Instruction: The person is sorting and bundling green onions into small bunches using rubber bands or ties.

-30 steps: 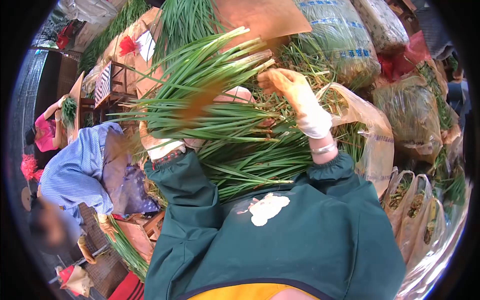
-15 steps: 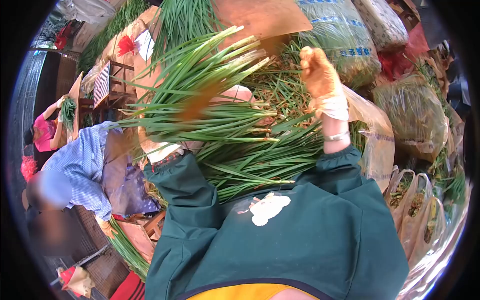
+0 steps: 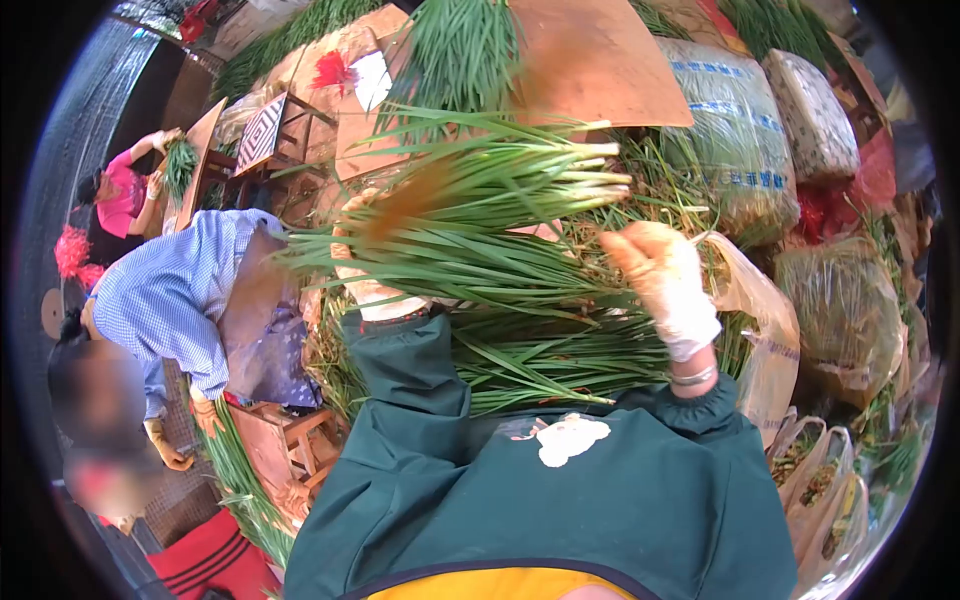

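Observation:
My gloved left hand (image 3: 365,265) is closed around a bunch of garlic chives (image 3: 500,185), holding it over my lap. The leaves point left and the pale stem ends right. My gloved right hand (image 3: 660,280), its fingers bent and pressed together, is by the stem ends of the lower chives (image 3: 500,265). Whether anything is between those fingers is hidden. More loose chives (image 3: 560,355) lie across my lap, against the green smock (image 3: 560,510).
Ahead, chives (image 3: 460,50) lie on a brown board (image 3: 600,70). Plastic-wrapped bales (image 3: 735,140) and carrier bags (image 3: 820,480) stand on the right. To the left, a person in a checked shirt (image 3: 180,300) bends over chives (image 3: 240,470); another in pink (image 3: 122,200) works behind.
The view has shifted, so the surroundings sit further right and lower. My right hand has come down from its raised position toward the stem ends. My left hand still holds the chives.

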